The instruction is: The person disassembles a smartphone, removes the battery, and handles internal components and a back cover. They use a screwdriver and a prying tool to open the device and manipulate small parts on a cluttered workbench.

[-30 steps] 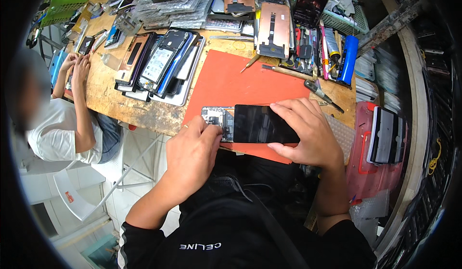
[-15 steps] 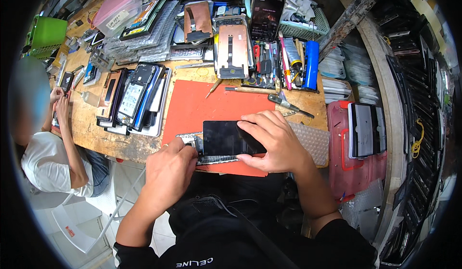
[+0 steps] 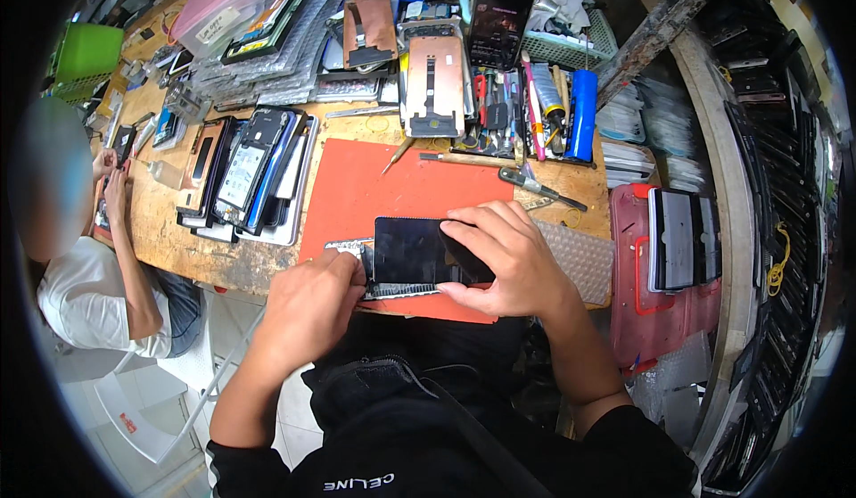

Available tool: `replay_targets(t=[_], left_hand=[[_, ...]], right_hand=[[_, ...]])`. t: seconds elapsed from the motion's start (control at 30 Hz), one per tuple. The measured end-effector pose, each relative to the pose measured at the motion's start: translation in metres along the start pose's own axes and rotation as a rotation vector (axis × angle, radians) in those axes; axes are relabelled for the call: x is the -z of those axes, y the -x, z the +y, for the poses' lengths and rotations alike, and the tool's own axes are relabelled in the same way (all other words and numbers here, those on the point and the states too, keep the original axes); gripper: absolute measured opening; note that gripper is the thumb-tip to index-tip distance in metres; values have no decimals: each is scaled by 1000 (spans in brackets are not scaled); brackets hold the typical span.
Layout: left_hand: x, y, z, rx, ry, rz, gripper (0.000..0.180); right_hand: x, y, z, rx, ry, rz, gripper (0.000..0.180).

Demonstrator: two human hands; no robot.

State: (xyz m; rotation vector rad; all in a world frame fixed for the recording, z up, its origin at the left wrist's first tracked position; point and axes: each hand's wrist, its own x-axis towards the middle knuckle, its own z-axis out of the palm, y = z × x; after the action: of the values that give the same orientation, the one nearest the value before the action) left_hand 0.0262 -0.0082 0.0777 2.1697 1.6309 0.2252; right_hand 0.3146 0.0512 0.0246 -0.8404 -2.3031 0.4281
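Observation:
A black phone screen lies across a phone body, whose silvery edge shows along the near side and at the left end. Both rest on a red-orange mat. My right hand grips the screen's right part, thumb at the near edge and fingers over the far side. At the left end of the phone body, my left hand is closed with its fingers bent together. Whatever it pinches there is hidden by the fingers.
A brush-like tool and a thin wooden-handled tool lie beyond the mat. Bubble wrap is at the right, stacked phones at the left. A lit phone stands behind a tool holder. Another person sits at left.
The whole view has shifted slightly. My left hand stays closed at the phone body's left end, and my right hand keeps its grip on the screen.

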Motion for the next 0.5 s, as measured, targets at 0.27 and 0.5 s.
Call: replay_targets(t=[0.27,0.5], left_hand=[[7,4,-6,146,245,59,16],[-8,14,-7,147,270,149,11]], right_hand=[[1,1,2,5,20,3,68],[-1,-2,3,12,36,-20,68]])
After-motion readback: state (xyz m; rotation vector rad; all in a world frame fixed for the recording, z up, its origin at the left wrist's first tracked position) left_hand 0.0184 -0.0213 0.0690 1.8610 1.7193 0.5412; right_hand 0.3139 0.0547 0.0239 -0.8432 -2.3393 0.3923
